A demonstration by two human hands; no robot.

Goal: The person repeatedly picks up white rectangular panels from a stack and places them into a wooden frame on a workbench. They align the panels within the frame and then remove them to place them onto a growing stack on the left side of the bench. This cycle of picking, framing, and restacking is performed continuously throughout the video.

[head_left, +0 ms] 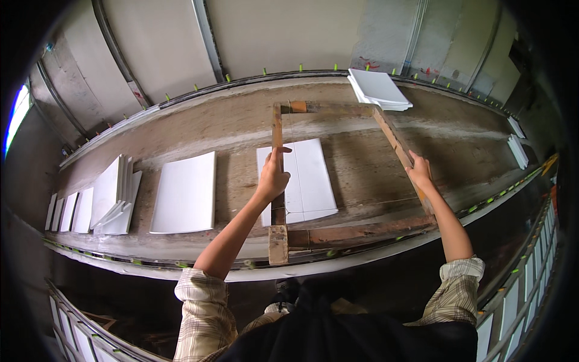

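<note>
The rectangular wooden frame [362,236] is grasped on opposite side bars by the left hand [274,178] and right hand [420,173], over the worktable [235,130], partly across a white sheet [310,175]; stiffness and moderate weight are likely; balance is best kept by both bars.

A pale wall [283,36] (ribbed with vertical strips [208,42]) backs the long brown table [235,163], bright light [17,117] showing far left.

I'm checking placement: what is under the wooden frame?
Through the opening of the wooden frame, part of a white rectangular sheet and brown tabletop show. The frame's left bar and the left hand cover a strip of the sheet, so that strip can't be seen.
</note>
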